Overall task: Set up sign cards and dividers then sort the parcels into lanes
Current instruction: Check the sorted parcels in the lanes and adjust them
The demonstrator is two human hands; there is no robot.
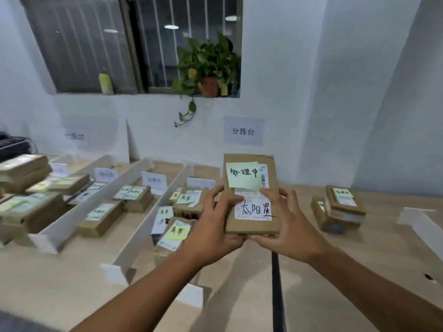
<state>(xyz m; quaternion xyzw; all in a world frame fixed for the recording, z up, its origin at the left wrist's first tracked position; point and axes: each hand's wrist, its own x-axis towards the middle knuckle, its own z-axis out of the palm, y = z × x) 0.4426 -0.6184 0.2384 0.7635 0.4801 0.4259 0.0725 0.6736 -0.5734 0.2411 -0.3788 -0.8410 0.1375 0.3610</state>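
Holding parcel [251, 226] in left hand [211, 228] and right hand [287, 228], fingers [213, 195] curled round its edges; best match note [243, 174] to sign card [154, 180], then lay flat between dividers [69, 221].

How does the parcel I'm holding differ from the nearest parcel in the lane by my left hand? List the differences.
The held parcel stands upright off the table, gripped by the left hand and right hand; the lane parcel lies flat on it. The held parcel's sticky note is pale green and reads 处理中; the lane parcel's is yellower and reads 异常. Both are brown-paper parcels with white shipping labels.
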